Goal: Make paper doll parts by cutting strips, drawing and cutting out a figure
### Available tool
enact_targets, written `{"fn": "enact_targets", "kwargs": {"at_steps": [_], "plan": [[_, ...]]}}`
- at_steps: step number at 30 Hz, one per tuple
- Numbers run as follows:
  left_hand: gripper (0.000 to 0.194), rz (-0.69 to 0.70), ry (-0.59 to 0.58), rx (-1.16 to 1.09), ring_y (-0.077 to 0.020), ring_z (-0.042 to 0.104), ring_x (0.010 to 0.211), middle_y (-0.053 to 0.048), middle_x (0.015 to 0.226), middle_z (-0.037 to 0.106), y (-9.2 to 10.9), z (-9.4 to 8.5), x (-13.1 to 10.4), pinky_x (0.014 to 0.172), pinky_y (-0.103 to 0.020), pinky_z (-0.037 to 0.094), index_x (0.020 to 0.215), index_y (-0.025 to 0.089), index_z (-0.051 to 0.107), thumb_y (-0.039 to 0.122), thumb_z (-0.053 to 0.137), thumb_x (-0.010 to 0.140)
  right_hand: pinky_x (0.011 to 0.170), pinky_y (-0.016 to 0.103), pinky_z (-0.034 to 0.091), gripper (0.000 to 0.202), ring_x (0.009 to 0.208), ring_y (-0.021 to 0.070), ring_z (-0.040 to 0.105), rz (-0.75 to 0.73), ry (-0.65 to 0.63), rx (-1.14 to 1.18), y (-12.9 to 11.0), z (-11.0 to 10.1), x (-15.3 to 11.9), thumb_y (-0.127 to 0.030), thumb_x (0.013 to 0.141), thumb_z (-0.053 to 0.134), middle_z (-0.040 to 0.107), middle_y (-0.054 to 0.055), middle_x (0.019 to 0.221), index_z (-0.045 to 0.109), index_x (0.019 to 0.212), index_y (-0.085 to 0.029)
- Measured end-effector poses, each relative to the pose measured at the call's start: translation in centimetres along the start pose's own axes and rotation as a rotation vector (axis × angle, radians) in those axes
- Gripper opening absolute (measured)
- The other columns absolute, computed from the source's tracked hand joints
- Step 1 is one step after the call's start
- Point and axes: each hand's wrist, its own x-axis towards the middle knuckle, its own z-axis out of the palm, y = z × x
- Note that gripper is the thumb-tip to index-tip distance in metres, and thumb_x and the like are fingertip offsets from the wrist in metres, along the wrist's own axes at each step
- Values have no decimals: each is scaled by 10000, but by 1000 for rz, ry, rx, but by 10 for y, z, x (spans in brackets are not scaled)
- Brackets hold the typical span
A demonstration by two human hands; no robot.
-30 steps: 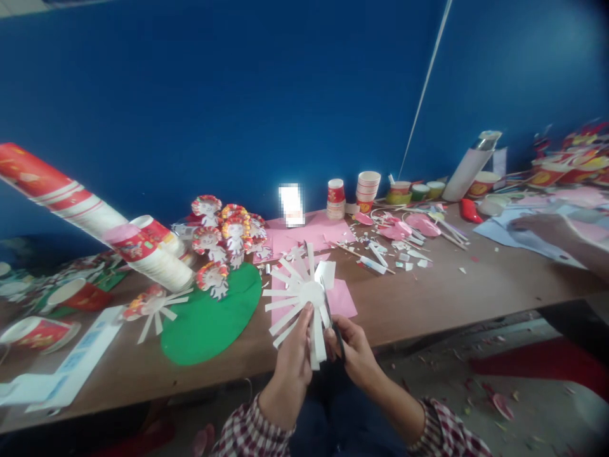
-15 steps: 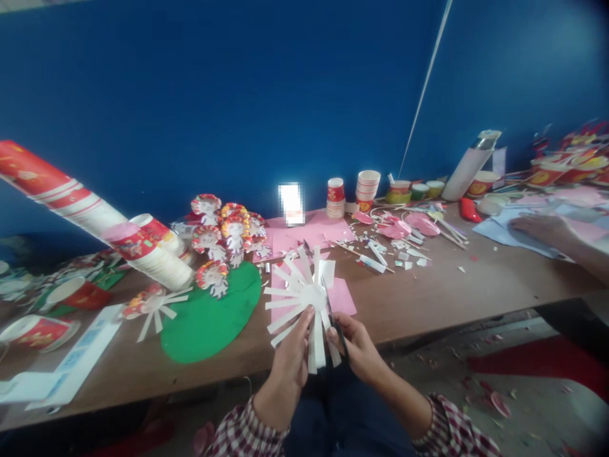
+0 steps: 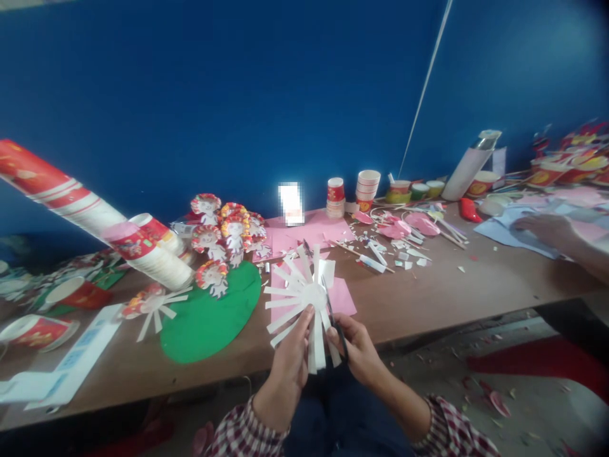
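Observation:
A white paper cup cut into strips, spread out like a sunburst, is held over the table's front edge. My left hand pinches it near its round base, thumb on top. In my right hand is a pair of dark-handled scissors, fingers wrapped round the handles. The scissor blades point up and lie against the right side of the base, among the strips. Behind the cup, pink paper lies on the table.
Left of my hands lies a green paper shape, with paper figures behind it and a long leaning cup stack. Paper scraps and upright cups are at the back. Another person's hand rests on blue paper at right.
My hands and the cut cup have hardly moved; the scissors shifted very slightly. At the right, the other person's hand moved a little to the right.

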Motion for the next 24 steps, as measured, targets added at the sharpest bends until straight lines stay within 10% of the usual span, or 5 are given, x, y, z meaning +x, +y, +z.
{"fn": "enact_targets", "kwargs": {"at_steps": [24], "plan": [[395,-14,-181,75,-263,722,731,-93,740,736,4,-8,-9,664,-319,598,904,102,711,354,834,625,500,199,394,384,513,80,440,54,-88,-53,-7,-10,-8,-504,805,683,520,-34,618,632,932,-145]]}}
